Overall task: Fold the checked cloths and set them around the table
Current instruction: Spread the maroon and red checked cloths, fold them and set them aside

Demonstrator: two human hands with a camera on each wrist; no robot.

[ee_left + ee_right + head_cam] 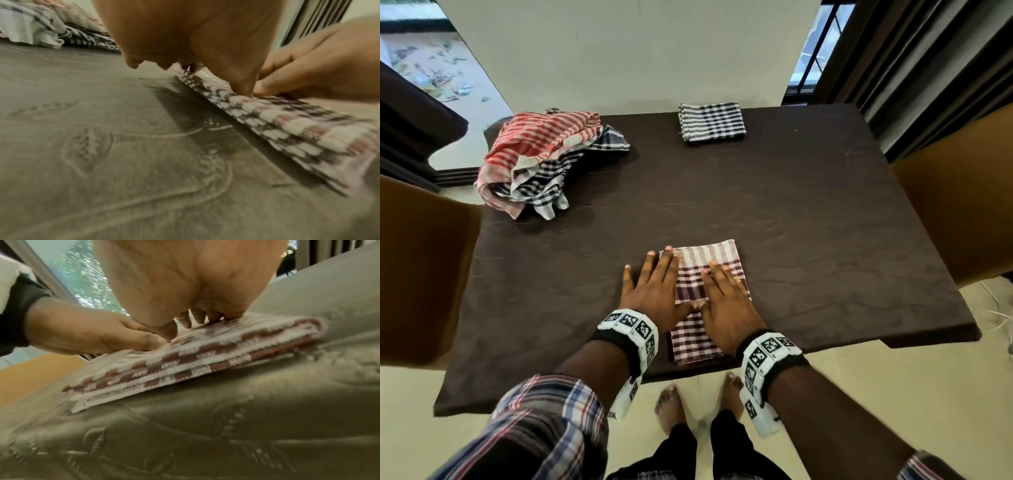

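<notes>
My left hand [654, 291] and right hand [726, 305] lie flat, fingers straight, pressing the folded maroon checked cloth [700, 298] at the tabletop's [825, 240] near edge. A folded black checked cloth [711, 121] sits at the far edge; unfolded cloths [544, 161] are heaped far left.

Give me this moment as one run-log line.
left hand: flat on maroon checked cloth | right hand: flat on it | black checked cloth: folded, far edge | unfolded pile: far left

Daylight enters through the far-left doorway [431, 65] and far-right window [818, 48], leaving the room evenly bright; the head view bows at its edges, while both wrist views are soft, smeared with motion blur and washed pale
</notes>
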